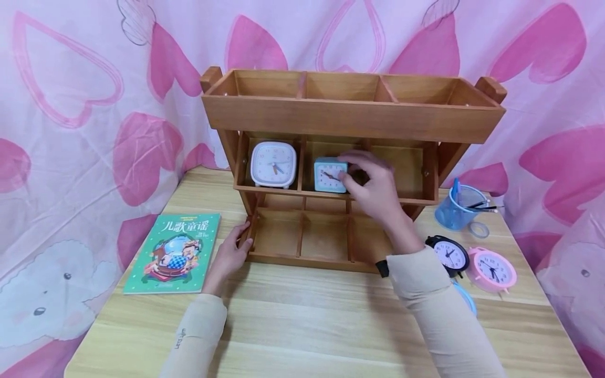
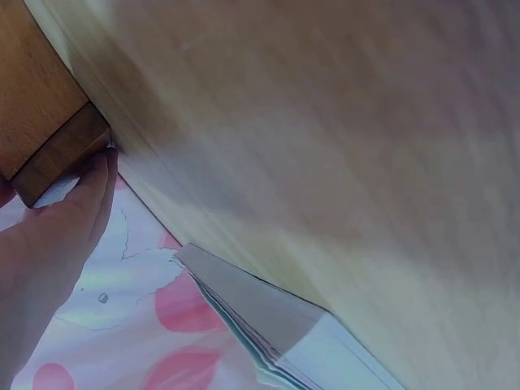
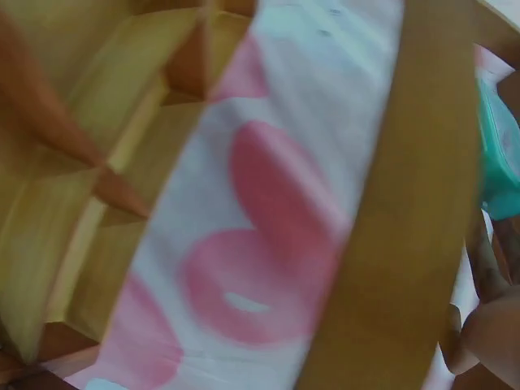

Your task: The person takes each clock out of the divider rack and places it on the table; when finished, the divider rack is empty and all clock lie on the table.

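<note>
The right hand [image 1: 373,184] pinches the blue clock [image 1: 329,175] in the shelf's [image 1: 350,113] middle compartment of the middle tier, beside a white clock [image 1: 273,164] on its left. The left hand [image 1: 231,254], fingers straight, rests on the shelf's lower left corner, near a book [image 1: 172,252] by the tabletop's [image 1: 321,325] left edge.

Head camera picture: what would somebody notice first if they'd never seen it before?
Probably the tall three-tier wooden shelf standing mid-table against the pink heart-patterned curtain. In its middle tier the right hand grips a small turquoise square clock, beside a white square alarm clock in the left compartment. The left hand rests on the shelf's lower left corner, next to a green children's book.
</note>
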`<action>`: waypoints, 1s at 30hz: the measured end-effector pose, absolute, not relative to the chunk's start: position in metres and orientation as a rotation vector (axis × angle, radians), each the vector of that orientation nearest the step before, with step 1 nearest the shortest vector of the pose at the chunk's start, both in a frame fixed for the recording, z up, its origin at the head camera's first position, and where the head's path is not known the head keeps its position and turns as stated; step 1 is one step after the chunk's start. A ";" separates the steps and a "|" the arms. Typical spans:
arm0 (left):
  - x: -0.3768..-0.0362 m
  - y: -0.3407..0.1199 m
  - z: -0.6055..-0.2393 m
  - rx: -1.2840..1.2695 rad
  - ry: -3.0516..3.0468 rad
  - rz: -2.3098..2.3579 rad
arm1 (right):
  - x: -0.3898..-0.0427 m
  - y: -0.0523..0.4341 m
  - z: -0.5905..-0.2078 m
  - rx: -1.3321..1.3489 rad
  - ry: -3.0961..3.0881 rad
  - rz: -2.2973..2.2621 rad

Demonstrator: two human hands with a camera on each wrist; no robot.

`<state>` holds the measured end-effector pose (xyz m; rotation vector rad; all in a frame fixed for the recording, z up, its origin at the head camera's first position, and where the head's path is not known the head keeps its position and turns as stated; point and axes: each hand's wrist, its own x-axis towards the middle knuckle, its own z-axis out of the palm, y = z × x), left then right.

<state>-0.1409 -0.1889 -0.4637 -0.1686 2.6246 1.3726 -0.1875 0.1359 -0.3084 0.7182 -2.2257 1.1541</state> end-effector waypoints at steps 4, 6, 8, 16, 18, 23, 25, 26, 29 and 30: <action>-0.141 -0.188 -0.465 -0.177 2.611 1.373 | -0.154 0.149 -0.291 0.701 -2.095 1.302; -0.140 -0.188 -0.465 -0.181 2.604 1.371 | -0.133 0.160 -0.286 0.657 -2.102 1.348; -0.140 -0.188 -0.465 -0.182 2.600 1.366 | -0.113 0.178 -0.291 0.602 -2.128 1.376; -0.142 -0.189 -0.463 -0.164 2.611 1.360 | -0.054 0.287 -0.359 0.124 -2.266 1.281; -0.142 -0.190 -0.463 -0.174 2.601 1.364 | -0.039 0.311 -0.374 -0.074 -2.276 1.249; -0.142 -0.190 -0.464 -0.156 2.604 1.369 | -0.001 0.366 -0.400 -0.541 -2.453 1.139; -0.142 -0.190 -0.464 -0.144 2.612 1.366 | 0.010 0.383 -0.409 -0.597 -2.558 1.067; -0.142 -0.190 -0.464 -0.139 2.616 1.364 | 0.013 0.391 -0.414 -0.600 -2.605 1.040; -0.142 -0.190 -0.464 -0.127 2.624 1.355 | 0.018 0.406 -0.429 -0.566 -2.700 0.987; -0.142 -0.190 -0.464 -0.129 2.622 1.352 | 0.018 0.409 -0.433 -0.542 -2.714 0.999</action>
